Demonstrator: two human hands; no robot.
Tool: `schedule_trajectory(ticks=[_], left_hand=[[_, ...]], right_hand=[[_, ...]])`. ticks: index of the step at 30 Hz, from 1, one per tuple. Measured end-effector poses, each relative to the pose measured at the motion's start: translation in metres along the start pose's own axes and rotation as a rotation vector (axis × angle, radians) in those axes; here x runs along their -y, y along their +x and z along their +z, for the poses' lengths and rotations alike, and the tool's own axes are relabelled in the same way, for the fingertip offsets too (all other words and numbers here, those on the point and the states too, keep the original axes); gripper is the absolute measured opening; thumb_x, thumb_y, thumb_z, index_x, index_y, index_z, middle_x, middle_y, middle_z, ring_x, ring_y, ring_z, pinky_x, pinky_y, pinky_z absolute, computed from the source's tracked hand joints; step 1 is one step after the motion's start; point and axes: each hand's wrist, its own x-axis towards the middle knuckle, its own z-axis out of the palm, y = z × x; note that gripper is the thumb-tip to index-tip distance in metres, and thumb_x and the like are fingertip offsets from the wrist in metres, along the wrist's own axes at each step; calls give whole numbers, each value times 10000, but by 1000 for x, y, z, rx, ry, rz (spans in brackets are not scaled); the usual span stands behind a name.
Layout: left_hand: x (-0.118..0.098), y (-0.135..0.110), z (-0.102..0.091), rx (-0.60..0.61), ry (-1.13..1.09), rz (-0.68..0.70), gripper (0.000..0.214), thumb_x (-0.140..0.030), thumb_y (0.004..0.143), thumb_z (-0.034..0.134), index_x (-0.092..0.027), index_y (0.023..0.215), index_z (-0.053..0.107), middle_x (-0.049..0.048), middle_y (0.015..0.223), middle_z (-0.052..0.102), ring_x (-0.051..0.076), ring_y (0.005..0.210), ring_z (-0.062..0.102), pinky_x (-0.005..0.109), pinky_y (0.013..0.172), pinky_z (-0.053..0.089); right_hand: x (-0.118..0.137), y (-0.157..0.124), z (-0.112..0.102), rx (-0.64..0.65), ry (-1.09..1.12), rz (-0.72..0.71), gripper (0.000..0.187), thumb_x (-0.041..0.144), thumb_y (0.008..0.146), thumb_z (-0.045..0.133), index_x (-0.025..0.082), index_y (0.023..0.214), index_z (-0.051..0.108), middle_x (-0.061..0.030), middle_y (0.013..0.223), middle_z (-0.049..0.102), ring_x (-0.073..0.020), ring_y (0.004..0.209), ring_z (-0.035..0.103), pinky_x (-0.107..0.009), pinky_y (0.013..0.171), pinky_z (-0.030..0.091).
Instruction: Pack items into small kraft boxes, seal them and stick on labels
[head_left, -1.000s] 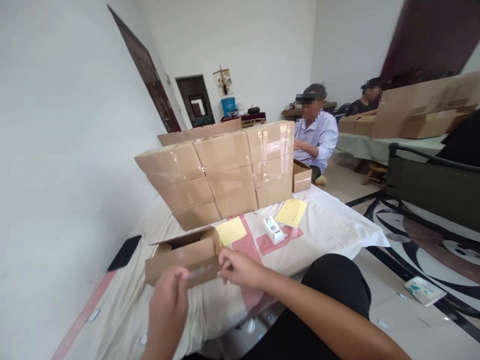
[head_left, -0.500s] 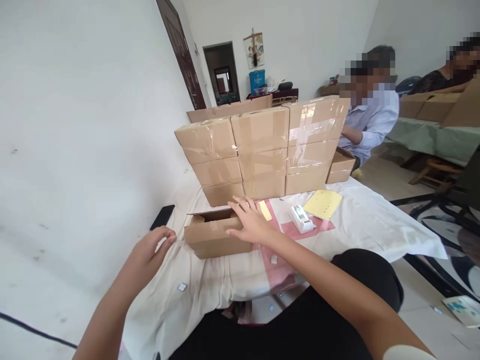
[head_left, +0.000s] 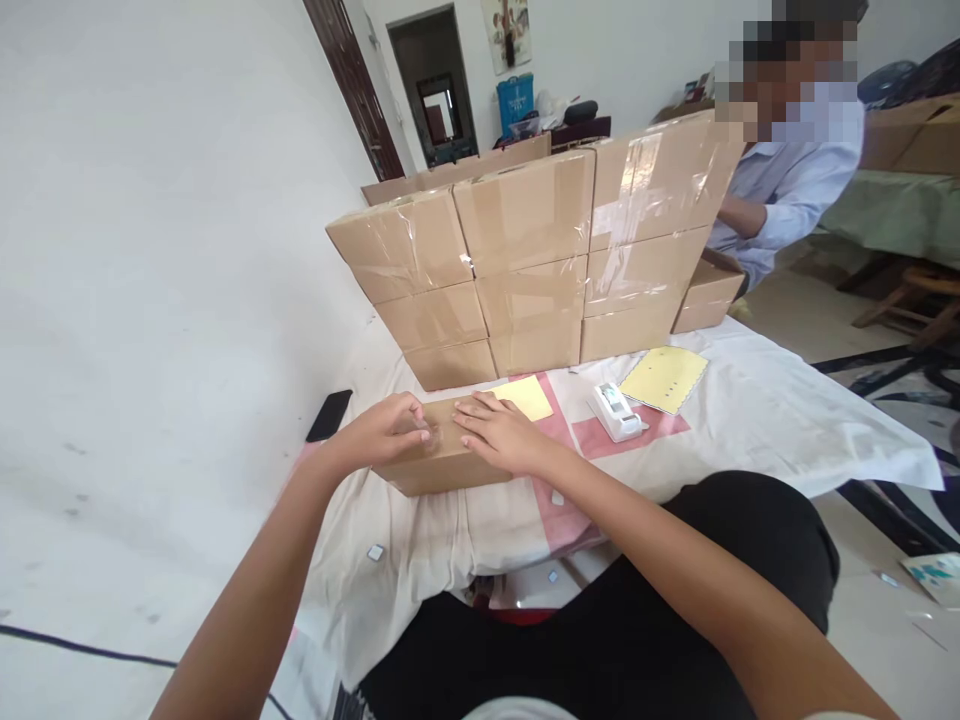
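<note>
A small cardboard box (head_left: pixel 457 472) stands on the cloth in front of me, its top flaps down. My right hand (head_left: pixel 496 432) lies flat on the lid's right part, fingers stretched out. At the lid's left part is my left hand (head_left: pixel 390 432), thumb and forefinger pinched together. A shiny patch like clear tape shows on the lid beside those fingertips; whether they grip it is unclear. Behind the box, a yellow card (head_left: pixel 529 398) lies partly hidden. To the right sit a white tape dispenser (head_left: pixel 619 414) and a yellow scalloped sheet (head_left: pixel 666 378).
Taped cardboard boxes (head_left: pixel 525 250) form a stacked wall across the table's far side. A black phone (head_left: pixel 329 415) lies by the left wall. Another box (head_left: pixel 709 292) stands right of the stack, near a person in a pale shirt (head_left: pixel 806 185). White cloth (head_left: pixel 810 425) covers the table.
The box's raised flap has come down and the top is closed. My left hand has moved right and onto the lid; my right hand now presses flat on it. The view has tilted down.
</note>
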Motion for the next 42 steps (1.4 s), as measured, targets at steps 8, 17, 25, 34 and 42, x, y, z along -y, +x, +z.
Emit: schedule_trajectory(ticks=[8, 17, 25, 34, 42], left_hand=[[4, 29, 3, 38, -1, 53, 306, -551, 832, 635, -257, 892, 577, 74, 1080, 694, 284, 1021, 642, 416, 891, 527], [12, 35, 3, 66, -74, -18, 365, -594, 828, 643, -255, 888, 523, 74, 1118, 687, 268, 1023, 655, 379, 837, 539], [4, 31, -4, 211, -220, -93, 349, -555, 863, 655, -255, 882, 479, 1, 932, 684, 250, 1048, 671, 336, 852, 493], [6, 35, 4, 269, -271, -104, 354, -521, 836, 682, -243, 870, 465, -12, 878, 622, 215, 899, 632, 336, 798, 468], [11, 34, 6, 282, -375, -76, 355, -498, 844, 705, -246, 884, 458, -9, 883, 612, 190, 894, 615, 333, 797, 494]], right_hand=[[0, -1, 0, 10, 30, 13, 506, 425, 1077, 386, 233, 1527, 516, -91, 1601, 489, -338, 1534, 304, -569, 1107, 408], [-3, -2, 6, -28, 57, 1, 485, 419, 1078, 392, 237, 1500, 546, -92, 1591, 502, -334, 1546, 283, -578, 1129, 379], [-3, -2, 7, -37, 64, -3, 472, 408, 1073, 410, 231, 1485, 556, -94, 1578, 516, -328, 1532, 299, -588, 1117, 389], [-2, -3, 6, -45, 64, 4, 455, 403, 1070, 419, 232, 1460, 581, -90, 1565, 531, -324, 1534, 303, -572, 1122, 378], [-2, -3, 6, -39, 69, 11, 464, 401, 1070, 424, 223, 1473, 569, -95, 1577, 518, -324, 1533, 300, -579, 1109, 386]])
